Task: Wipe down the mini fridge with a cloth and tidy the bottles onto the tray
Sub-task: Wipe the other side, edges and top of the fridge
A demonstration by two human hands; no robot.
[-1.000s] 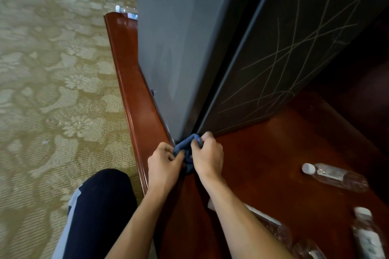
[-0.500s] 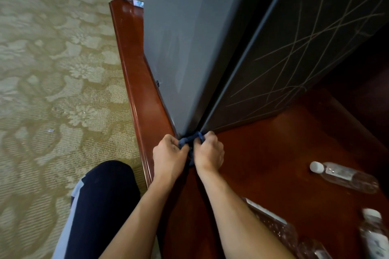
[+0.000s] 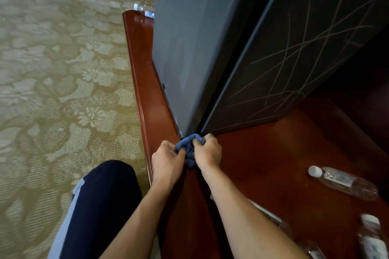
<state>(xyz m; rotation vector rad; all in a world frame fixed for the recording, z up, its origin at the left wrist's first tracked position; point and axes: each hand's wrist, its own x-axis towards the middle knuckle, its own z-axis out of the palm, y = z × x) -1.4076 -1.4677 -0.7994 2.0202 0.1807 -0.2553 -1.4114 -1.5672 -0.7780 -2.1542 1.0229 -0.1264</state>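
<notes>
The mini fridge (image 3: 210,48) stands on a red-brown wooden platform (image 3: 273,164), grey side to the left, dark scratched door to the right. A bunched blue cloth (image 3: 189,146) sits at the fridge's bottom near corner. My left hand (image 3: 167,159) and my right hand (image 3: 208,153) both grip the cloth, knuckles close together. A clear water bottle (image 3: 343,182) with a white cap lies on its side at the right. Another bottle (image 3: 371,235) lies at the lower right edge. No tray is in view.
Patterned beige carpet (image 3: 63,80) covers the floor at left. My knee in dark trousers (image 3: 101,206) rests beside the platform edge. A bottle (image 3: 145,10) lies behind the fridge at the far platform corner. More bottles show partly under my right forearm (image 3: 273,218).
Both hands stay at the fridge's bottom corner, working the cloth; more of the blue cloth shows between them now than half a second ago. The camera view has shifted slightly.
</notes>
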